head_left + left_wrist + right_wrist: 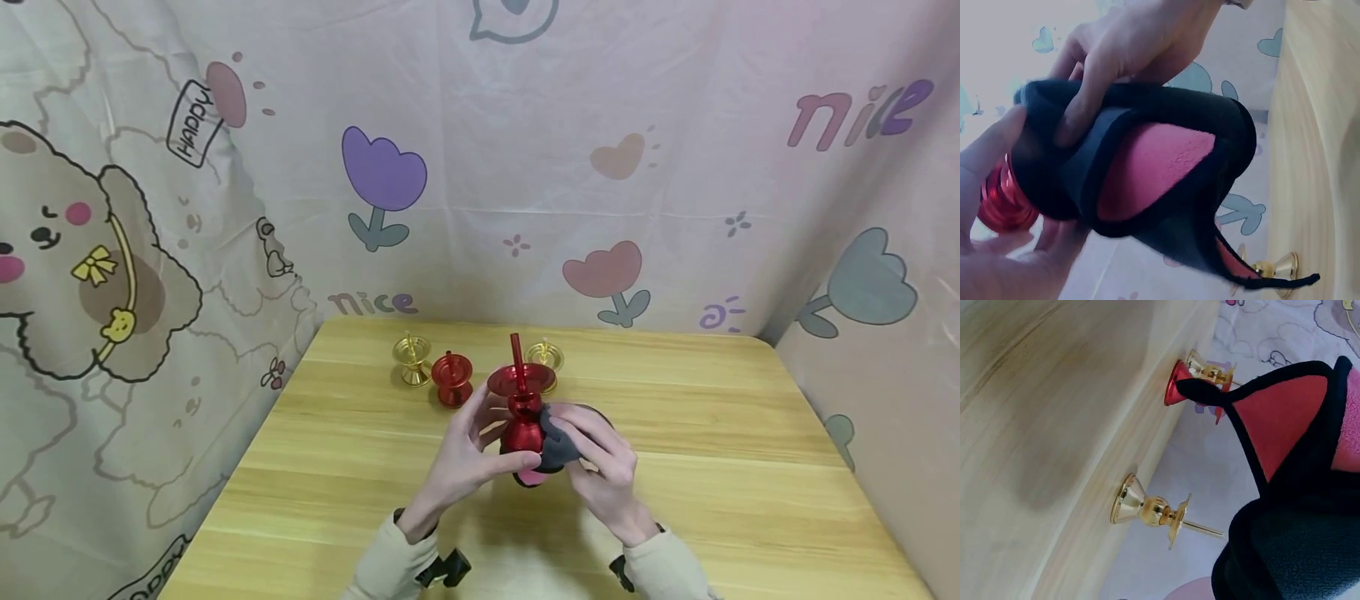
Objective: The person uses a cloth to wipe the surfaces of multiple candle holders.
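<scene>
Upright over the table, a red metal candlestick (522,433) shows its wide dish and thin spike on top. My left hand (463,457) grips its body, thumb in front and fingers behind. A dark grey cloth (558,446) with black edging and pink patches is wrapped about the lower part, hiding the base. My right hand (606,460) pinches the cloth against the candlestick's right side. In the left wrist view, the cloth's pink patch (1154,169) faces the camera, and red rings of the candlestick (1007,206) show between the left fingers.
Behind the hands stand a gold candlestick (414,367), a smaller red one (452,383) and, partly hidden by the held dish, another gold one (553,357). The wooden table (705,408) ends at a printed fabric backdrop (480,183). A loose cloth corner (1200,392) hangs down.
</scene>
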Tool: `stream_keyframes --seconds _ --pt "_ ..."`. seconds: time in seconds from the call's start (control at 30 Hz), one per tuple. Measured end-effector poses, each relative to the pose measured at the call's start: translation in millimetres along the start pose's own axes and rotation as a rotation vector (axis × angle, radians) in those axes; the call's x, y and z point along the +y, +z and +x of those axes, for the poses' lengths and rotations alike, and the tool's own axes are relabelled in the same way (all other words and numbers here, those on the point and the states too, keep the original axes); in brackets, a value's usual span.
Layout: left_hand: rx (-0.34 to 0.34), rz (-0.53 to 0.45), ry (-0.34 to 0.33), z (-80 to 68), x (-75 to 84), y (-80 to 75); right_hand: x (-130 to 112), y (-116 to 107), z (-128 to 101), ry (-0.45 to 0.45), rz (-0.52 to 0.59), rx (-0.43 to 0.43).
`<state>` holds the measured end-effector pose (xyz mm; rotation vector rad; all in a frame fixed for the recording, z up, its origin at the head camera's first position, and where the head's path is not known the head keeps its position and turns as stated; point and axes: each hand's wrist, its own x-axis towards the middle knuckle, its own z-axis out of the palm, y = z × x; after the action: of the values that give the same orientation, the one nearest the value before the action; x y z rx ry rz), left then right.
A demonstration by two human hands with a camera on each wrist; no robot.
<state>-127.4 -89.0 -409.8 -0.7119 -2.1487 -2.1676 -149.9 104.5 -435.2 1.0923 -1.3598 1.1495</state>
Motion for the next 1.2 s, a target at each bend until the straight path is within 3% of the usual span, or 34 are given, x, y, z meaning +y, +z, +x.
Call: stream_keyframes --seconds 0.2,0.3,0.37,0.5,0.6,0.87,0.97,1.13,1.2 --pt "-0.058 -0.1 -0.009 0.9 -2.7 -7.0 -1 0 -9 0.196 0.156 0.026" --pt "-0.053 -0.106 -0.007 -0.5 -2.8 -5.8 0 0 -10 0.238 0.166 0.051" --pt "-0.047 -0.077 0.005 -1.4 -2.1 -3.5 0 0 -8 0.202 0.117 0.055" --pt "-0.013 0.009 0.016 -1.3 0.9 1.6 1 1 -2 0.041 -0.015 0.027" --pt "0.007 0.028 0.006 -0.3 2.2 2.4 0 1 0 -0.009 -0.039 0.007" --pt "-0.054 -0.101 -0.026 1.3 -0.1 -1.5 0 -1 -11 0.261 0.172 0.035" --pt "-0.053 -0.071 -0.02 0.7 1.2 0.5 1 -1 -10 0.201 0.117 0.031" --pt "-0.004 0.016 0.003 -0.4 2.4 4.2 1 -1 -1 -0.036 -0.055 -0.039" --pt "0.017 0.024 0.015 -0.6 2.5 5.2 0 -1 0 -0.053 -0.065 -0.057"
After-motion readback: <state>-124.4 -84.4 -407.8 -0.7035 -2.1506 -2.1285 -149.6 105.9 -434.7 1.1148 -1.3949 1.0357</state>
